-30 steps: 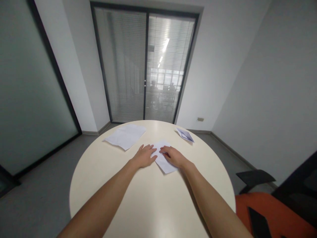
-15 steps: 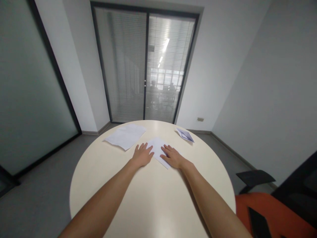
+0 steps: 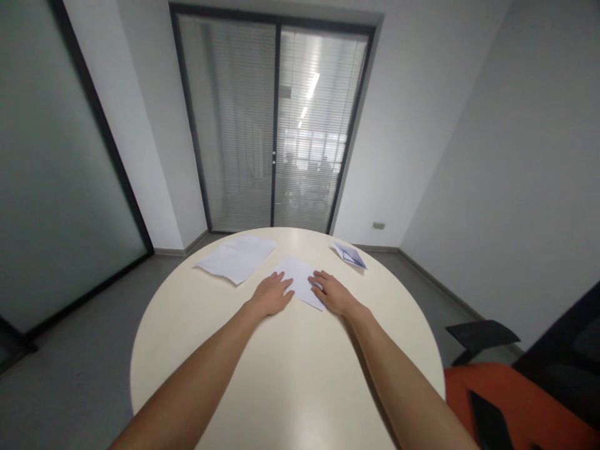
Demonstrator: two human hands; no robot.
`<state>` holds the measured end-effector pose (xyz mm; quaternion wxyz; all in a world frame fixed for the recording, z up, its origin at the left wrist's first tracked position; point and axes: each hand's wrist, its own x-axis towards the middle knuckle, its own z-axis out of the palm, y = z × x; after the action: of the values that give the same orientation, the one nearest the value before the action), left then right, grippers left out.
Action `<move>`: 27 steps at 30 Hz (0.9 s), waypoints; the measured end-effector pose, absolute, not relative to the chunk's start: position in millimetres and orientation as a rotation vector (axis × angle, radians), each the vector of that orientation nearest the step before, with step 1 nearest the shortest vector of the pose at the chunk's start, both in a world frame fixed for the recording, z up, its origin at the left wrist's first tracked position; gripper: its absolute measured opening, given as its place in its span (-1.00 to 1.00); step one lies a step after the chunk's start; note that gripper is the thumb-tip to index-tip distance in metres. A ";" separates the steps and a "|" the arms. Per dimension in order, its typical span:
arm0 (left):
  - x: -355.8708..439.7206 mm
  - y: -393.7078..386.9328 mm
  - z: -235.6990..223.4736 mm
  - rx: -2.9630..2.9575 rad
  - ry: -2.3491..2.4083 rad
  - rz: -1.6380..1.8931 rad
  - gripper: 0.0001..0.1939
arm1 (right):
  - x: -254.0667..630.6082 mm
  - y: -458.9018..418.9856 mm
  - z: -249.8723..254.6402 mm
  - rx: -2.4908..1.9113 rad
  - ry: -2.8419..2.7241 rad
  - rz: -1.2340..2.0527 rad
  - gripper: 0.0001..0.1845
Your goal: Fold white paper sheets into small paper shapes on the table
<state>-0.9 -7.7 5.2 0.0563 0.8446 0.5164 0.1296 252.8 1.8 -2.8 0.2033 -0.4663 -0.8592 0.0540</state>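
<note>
A small white sheet of paper lies on the round cream table between my two hands. My left hand rests on its left edge, palm down with the fingers apart. On the right edge lies my right hand, fingers spread and bent a little, covering that side of the paper. Neither hand grips the sheet; both press on it from above. Some of the paper's outline is hidden under the fingers.
A larger creased white sheet lies at the table's back left. At the back right is a folded paper with a dark printed figure, one side raised. An orange chair with black armrests stands at the right.
The small paper has turned and shifted a little away from me, its near corner drawing back. My right hand's fingers have gone from curled to spread; both hands have moved slightly.
</note>
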 end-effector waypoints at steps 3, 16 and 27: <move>-0.9 -6.4 3.7 2.557 1.649 0.407 -0.45 | 250.4 -0.6 1.2 -1.243 -2.398 0.216 -0.53; -2.9 -8.3 6.6 2.589 1.396 0.545 -0.51 | 250.4 -2.0 1.0 -1.265 -2.393 0.275 -0.47; -2.7 -2.0 -0.8 2.599 1.686 0.503 -0.46 | 245.6 -4.6 4.8 -1.168 -2.432 0.202 -0.52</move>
<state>-2.7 -2.0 -0.8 0.0015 0.8281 0.5371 0.1602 245.6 -4.6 4.8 0.2165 -0.4215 -0.8776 0.0728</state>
